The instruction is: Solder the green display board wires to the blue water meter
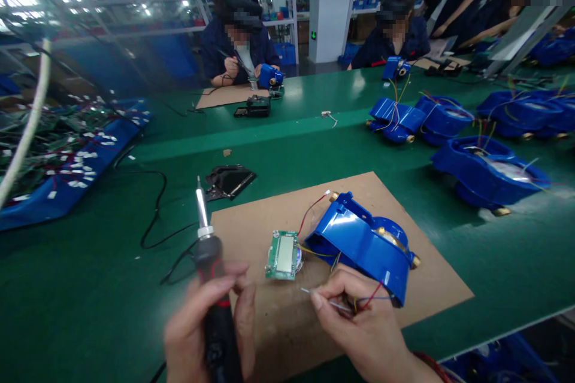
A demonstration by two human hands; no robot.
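A black soldering iron with a metal tip pointing up is held in my left hand, fingers wrapped round its handle. My right hand pinches a thin white wire between thumb and forefinger, beside the lower edge of a blue meter housing. Red, yellow and blue wires pass near those fingers. Left of the housing, a green circuit board with a grey display lies on the brown cardboard, joined to yellow and red wires. The red one ends in a small white connector.
Several blue housings stand at the right. A blue bin of circuit boards is at the left. A black stand and cable lie beyond the iron. Two people sit across the green table; others are at upper right.
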